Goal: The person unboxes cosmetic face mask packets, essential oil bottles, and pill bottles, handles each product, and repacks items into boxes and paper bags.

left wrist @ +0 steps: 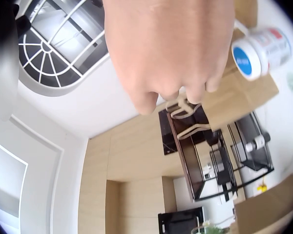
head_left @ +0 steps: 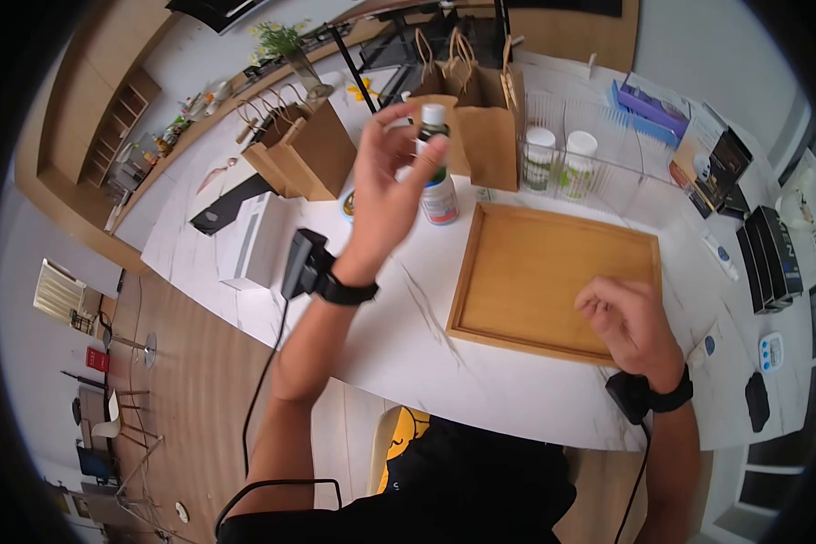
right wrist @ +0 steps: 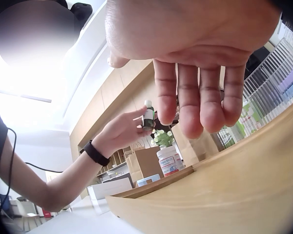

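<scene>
My left hand point(head_left: 385, 199) is raised over the far side of the table, pinching a small dark green bottle point(right wrist: 148, 118) with a white cap between thumb and fingers. The bottle is upright; in the left wrist view the back of the hand hides it. Just below it in the head view stands a white supplement bottle point(head_left: 441, 205), whose lid shows blue in the left wrist view. My right hand point(head_left: 633, 326) hovers over the right front part of a wooden tray point(head_left: 544, 272), holding nothing, its fingers loosely extended in the right wrist view.
Brown paper bags point(head_left: 313, 150) stand at the back left, with more behind the supplement bottle. A clear ribbed organiser point(head_left: 639, 177) holds two white bottles with green labels point(head_left: 578, 168). A white box point(head_left: 256, 240) sits left; dark boxes point(head_left: 771, 258) and a timer point(head_left: 771, 352) lie right.
</scene>
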`<state>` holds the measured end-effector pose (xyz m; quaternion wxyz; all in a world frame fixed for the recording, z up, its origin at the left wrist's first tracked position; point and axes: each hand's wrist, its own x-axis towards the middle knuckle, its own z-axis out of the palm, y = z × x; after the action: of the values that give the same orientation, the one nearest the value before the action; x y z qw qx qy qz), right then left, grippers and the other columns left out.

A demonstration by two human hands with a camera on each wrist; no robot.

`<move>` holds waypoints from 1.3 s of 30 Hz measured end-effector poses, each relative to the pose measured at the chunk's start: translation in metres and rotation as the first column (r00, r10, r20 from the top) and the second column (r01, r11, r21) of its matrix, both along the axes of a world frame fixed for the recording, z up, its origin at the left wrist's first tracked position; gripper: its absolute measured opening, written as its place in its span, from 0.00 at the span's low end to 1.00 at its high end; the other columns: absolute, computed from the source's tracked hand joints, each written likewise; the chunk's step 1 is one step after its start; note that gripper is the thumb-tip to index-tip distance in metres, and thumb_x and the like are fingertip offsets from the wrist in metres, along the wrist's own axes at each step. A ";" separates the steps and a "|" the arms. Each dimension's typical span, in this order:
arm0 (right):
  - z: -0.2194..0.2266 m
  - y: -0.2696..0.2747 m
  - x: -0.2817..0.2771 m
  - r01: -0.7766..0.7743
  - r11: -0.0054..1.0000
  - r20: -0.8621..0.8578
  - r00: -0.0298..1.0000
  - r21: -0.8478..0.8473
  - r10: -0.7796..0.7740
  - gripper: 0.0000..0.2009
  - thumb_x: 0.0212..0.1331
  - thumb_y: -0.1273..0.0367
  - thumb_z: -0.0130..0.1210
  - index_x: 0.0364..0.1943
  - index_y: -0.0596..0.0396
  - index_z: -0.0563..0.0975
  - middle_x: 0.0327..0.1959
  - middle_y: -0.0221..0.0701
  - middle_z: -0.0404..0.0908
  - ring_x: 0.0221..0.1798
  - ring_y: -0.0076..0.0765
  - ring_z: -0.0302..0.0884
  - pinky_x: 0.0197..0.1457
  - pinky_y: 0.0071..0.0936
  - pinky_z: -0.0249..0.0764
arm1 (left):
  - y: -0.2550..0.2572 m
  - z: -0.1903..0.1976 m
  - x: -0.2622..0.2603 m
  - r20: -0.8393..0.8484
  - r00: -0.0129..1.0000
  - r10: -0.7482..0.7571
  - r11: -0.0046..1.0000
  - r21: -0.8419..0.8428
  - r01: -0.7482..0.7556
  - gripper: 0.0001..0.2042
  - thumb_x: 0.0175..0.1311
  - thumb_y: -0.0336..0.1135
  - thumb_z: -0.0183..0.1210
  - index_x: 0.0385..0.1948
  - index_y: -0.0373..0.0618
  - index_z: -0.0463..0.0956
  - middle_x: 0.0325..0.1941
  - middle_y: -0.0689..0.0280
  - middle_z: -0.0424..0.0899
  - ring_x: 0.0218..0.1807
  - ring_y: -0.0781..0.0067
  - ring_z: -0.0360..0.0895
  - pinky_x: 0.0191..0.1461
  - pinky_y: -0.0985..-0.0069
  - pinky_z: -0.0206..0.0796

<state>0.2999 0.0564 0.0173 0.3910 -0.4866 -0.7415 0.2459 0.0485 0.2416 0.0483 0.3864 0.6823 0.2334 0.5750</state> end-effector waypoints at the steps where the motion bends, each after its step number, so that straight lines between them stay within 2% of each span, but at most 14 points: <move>1: 0.002 0.000 0.001 -0.012 1.000 -0.002 1.000 0.017 0.012 0.12 0.64 0.63 0.58 0.33 0.59 0.76 0.26 0.37 0.77 0.28 0.39 0.76 0.34 0.28 0.72 | 0.017 0.009 -0.010 -0.053 0.996 0.068 0.998 0.009 -0.068 0.24 0.65 0.34 0.67 0.59 0.39 0.68 0.39 0.70 0.78 0.36 0.84 0.73 0.42 0.84 0.66; 3: 0.002 -0.001 0.001 -0.001 0.999 -0.020 1.000 0.034 0.002 0.12 0.63 0.62 0.59 0.33 0.58 0.76 0.27 0.37 0.77 0.28 0.38 0.76 0.34 0.28 0.71 | 0.052 0.019 -0.028 -0.027 0.990 0.140 0.989 -0.053 -0.141 0.26 0.66 0.37 0.67 0.62 0.43 0.69 0.36 0.68 0.81 0.39 0.84 0.77 0.38 0.86 0.65; 7: 0.006 -0.002 0.002 0.033 0.998 0.027 0.999 0.056 -0.034 0.15 0.60 0.59 0.63 0.32 0.57 0.75 0.26 0.36 0.77 0.28 0.39 0.77 0.33 0.29 0.72 | 0.098 0.034 -0.044 -0.100 0.951 0.292 0.956 0.019 -0.291 0.25 0.66 0.37 0.66 0.63 0.44 0.70 0.38 0.64 0.85 0.36 0.83 0.79 0.38 0.85 0.66; 9: 0.005 -0.002 0.003 0.040 0.997 0.049 0.998 0.059 -0.043 0.15 0.59 0.59 0.64 0.32 0.57 0.75 0.26 0.36 0.77 0.28 0.39 0.77 0.33 0.30 0.73 | 0.130 0.025 -0.050 -0.283 0.910 0.303 0.948 -0.005 -0.317 0.26 0.65 0.38 0.67 0.64 0.46 0.70 0.39 0.64 0.85 0.41 0.83 0.81 0.39 0.85 0.69; 10: 0.004 -0.002 0.003 0.054 0.997 0.069 0.996 0.056 -0.058 0.16 0.58 0.58 0.65 0.31 0.56 0.76 0.26 0.36 0.77 0.29 0.40 0.78 0.33 0.30 0.73 | 0.151 0.015 -0.055 -0.329 0.901 0.282 0.951 -0.026 -0.307 0.27 0.60 0.37 0.70 0.60 0.47 0.70 0.40 0.58 0.85 0.44 0.71 0.84 0.42 0.76 0.73; 11: 0.002 -0.003 0.001 0.048 0.997 0.073 0.996 0.059 -0.052 0.16 0.58 0.58 0.65 0.31 0.56 0.76 0.26 0.36 0.77 0.29 0.40 0.78 0.33 0.30 0.73 | 0.161 0.006 -0.056 -0.325 0.901 0.288 0.950 -0.025 -0.313 0.27 0.60 0.37 0.70 0.60 0.47 0.70 0.40 0.58 0.85 0.44 0.71 0.84 0.42 0.76 0.73; 13: 0.001 -0.002 -0.001 0.035 0.998 0.068 0.997 0.052 -0.039 0.17 0.58 0.57 0.66 0.31 0.56 0.76 0.26 0.36 0.78 0.30 0.41 0.80 0.32 0.31 0.74 | 0.177 -0.009 -0.052 -0.753 0.463 0.468 0.862 0.274 -0.427 0.26 0.56 0.35 0.71 0.55 0.43 0.70 0.42 0.53 0.85 0.47 0.59 0.84 0.47 0.65 0.75; 14: 0.000 -0.002 -0.002 0.043 0.998 0.099 0.994 0.043 -0.047 0.18 0.56 0.55 0.67 0.31 0.56 0.76 0.27 0.36 0.79 0.31 0.43 0.81 0.32 0.33 0.74 | 0.188 -0.020 -0.051 -0.751 0.463 0.470 0.861 0.273 -0.430 0.26 0.56 0.35 0.71 0.55 0.43 0.70 0.42 0.53 0.85 0.47 0.59 0.84 0.47 0.65 0.75; 16: -0.001 0.000 -0.003 0.044 0.998 0.122 0.991 0.051 -0.050 0.18 0.55 0.55 0.67 0.31 0.56 0.76 0.27 0.35 0.79 0.31 0.43 0.81 0.32 0.33 0.74 | 0.205 -0.039 -0.051 -0.866 0.325 0.380 0.909 0.285 -0.305 0.25 0.54 0.33 0.70 0.51 0.41 0.66 0.43 0.45 0.83 0.48 0.44 0.82 0.51 0.59 0.74; 24: -0.007 0.004 -0.001 0.100 0.993 0.160 0.981 0.063 -0.109 0.19 0.53 0.55 0.69 0.30 0.56 0.77 0.25 0.35 0.78 0.28 0.46 0.78 0.31 0.35 0.73 | 0.218 -0.056 -0.048 -0.845 0.361 0.394 0.899 0.274 -0.341 0.26 0.55 0.31 0.67 0.52 0.41 0.61 0.47 0.42 0.81 0.49 0.41 0.81 0.51 0.57 0.73; 26: -0.007 0.005 0.000 0.114 0.993 0.174 0.977 0.042 -0.120 0.19 0.53 0.54 0.68 0.30 0.56 0.77 0.25 0.36 0.78 0.28 0.47 0.78 0.31 0.36 0.72 | 0.219 -0.056 -0.053 -0.882 0.364 0.299 0.922 0.169 -0.348 0.27 0.54 0.28 0.65 0.53 0.37 0.60 0.48 0.37 0.79 0.53 0.34 0.77 0.56 0.54 0.70; 32: -0.007 0.006 0.002 0.127 0.992 0.238 0.962 0.026 -0.130 0.21 0.52 0.52 0.68 0.30 0.57 0.77 0.25 0.37 0.77 0.29 0.50 0.77 0.31 0.38 0.72 | 0.251 -0.071 -0.054 -0.834 0.337 0.438 0.865 0.289 -0.410 0.34 0.51 0.39 0.74 0.53 0.38 0.60 0.46 0.41 0.82 0.44 0.40 0.83 0.46 0.58 0.75; 36: -0.006 0.008 0.006 0.144 0.989 0.248 0.957 0.039 -0.149 0.22 0.52 0.51 0.68 0.30 0.56 0.78 0.26 0.37 0.77 0.29 0.51 0.77 0.31 0.38 0.72 | 0.263 -0.062 -0.044 -0.860 0.301 0.412 0.857 0.253 -0.449 0.34 0.51 0.42 0.74 0.53 0.37 0.61 0.45 0.40 0.82 0.46 0.40 0.82 0.48 0.58 0.75; 39: -0.005 0.009 0.008 0.141 0.989 0.260 0.954 0.037 -0.146 0.22 0.51 0.50 0.68 0.30 0.56 0.78 0.25 0.36 0.77 0.29 0.50 0.77 0.31 0.38 0.71 | 0.261 -0.057 -0.041 -0.862 0.338 0.379 0.883 0.227 -0.411 0.37 0.47 0.37 0.74 0.54 0.32 0.59 0.45 0.37 0.81 0.50 0.37 0.80 0.53 0.56 0.74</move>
<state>0.3076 0.0650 0.0120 0.3107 -0.5638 -0.7517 0.1435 0.0071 0.5027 -0.0090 0.0659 0.7958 0.5664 0.2037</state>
